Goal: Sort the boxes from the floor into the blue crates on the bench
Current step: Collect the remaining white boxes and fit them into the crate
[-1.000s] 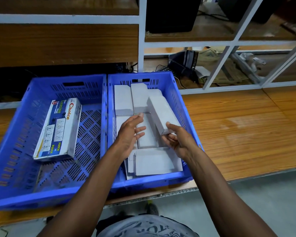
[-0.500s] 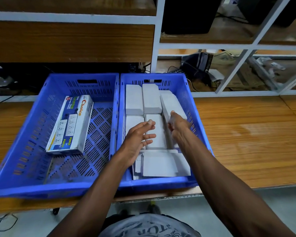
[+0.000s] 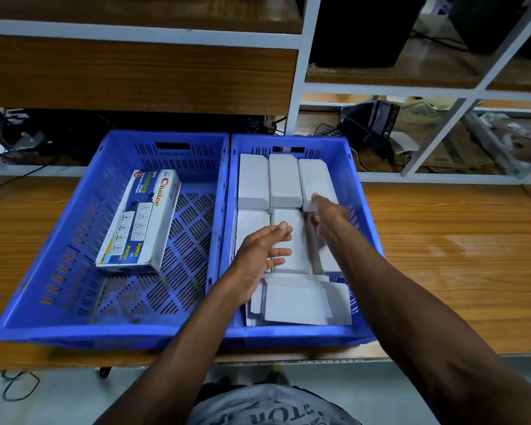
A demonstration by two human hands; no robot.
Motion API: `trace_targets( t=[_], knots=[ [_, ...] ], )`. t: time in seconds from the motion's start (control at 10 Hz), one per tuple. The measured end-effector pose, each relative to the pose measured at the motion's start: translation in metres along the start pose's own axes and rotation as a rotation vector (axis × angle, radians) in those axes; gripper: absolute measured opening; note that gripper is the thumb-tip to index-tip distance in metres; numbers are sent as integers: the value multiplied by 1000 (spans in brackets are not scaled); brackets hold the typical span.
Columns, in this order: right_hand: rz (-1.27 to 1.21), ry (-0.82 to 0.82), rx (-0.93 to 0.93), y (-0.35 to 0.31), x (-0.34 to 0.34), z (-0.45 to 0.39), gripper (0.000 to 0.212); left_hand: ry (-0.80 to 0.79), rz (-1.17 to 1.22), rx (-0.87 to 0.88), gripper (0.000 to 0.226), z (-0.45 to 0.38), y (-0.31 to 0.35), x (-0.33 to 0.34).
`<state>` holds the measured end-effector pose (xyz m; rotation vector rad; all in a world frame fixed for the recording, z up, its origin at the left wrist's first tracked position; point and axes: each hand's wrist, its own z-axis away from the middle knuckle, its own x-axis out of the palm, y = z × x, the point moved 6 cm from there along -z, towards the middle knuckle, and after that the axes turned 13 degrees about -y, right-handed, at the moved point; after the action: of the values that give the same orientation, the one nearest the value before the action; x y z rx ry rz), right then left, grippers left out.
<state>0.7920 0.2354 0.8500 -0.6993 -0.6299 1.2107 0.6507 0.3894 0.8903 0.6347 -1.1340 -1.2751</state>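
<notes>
Head view: a printed extension-socket carton [image 3: 138, 222] is held in the left blue plastic crate [image 3: 59, 240], and plain white cardboard boxes [image 3: 284, 180] are packed in the right blue plastic crate [image 3: 357, 191]. The rear-right white box [image 3: 316, 179] is touched at its near end by the right hand [image 3: 328, 219], whose grip cannot be told; the left hand [image 3: 262, 250] is held loosely open over the middle boxes. The boxes beneath both hands are partly hidden.

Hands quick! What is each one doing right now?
Left hand: open, fingers straight, holding nothing.
Right hand: pinching the near end of a white box in the right crate.
</notes>
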Motion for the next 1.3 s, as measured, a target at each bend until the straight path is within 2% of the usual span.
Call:
trace_targets(
  t=[0.1,0.2,0.3,0.4,0.5,0.6,0.8,1.0,1.1,1.2,1.3],
  knots=[
    [65,13,0,-1,-3,-15,27,-1,2,-13,37,-1,-3,0],
    [90,-32,-8,-6,-5,-24,39,1,-5,-22,37,-1,-4,-2],
    [171,-111,-33,-16,-3,-19,22,-1,-13,-32,38,-3,-4,-2],
    [156,-119,-25,-15,-9,-29,5,-3,-23,-38,38,-6,-2,-1],
    [146,-144,-15,-13,-8,-32,24,-5,-38,-42,37,-9,-1,1],
    [139,-153,-27,-12,-9,-37,29,-3,-63,-54,38,-11,-2,0],
    [78,-190,-22,-7,-6,-47,27,-4,-86,-86,38,-13,-8,-2],
    [-51,-161,-4,-2,-11,-53,28,-6,-139,-101,37,-13,-9,-4],
    [-137,-69,59,-2,-11,-7,24,-9,-251,-98,30,-11,-11,-6],
    [-12,-279,154,9,-7,17,23,-47,-484,-79,24,-8,-10,-6],
    [351,-465,152,17,-23,44,24,-129,-738,-199,43,-7,-19,-6]
  ],
)
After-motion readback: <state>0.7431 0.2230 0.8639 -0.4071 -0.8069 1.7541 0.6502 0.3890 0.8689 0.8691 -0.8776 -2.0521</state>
